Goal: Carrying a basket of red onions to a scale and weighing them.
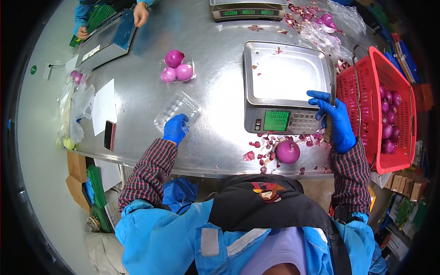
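Note:
My left hand (176,129), in a blue glove, is closed at the near edge of a clear plastic tray (179,106) with nothing in it. Beyond it, another clear tray (192,77) holds three peeled purple onions (174,58). My right hand (338,120), also gloved in blue, has its fingers spread near the right edge of a weighing scale (288,73). A curved grey handle (333,85) runs beside that hand; whether they touch I cannot tell. In front of the scale lies a single purple onion (288,151) among scraps of skin.
A red basket (373,64) with several onions (388,114) stands at the right. A second scale (248,11) and heaped onion skins (300,18) lie farther back. Across the table, a co-worker's hands (140,15) are at a grey box-shaped device (107,40). Paper (103,107) and a phone (109,135) lie left.

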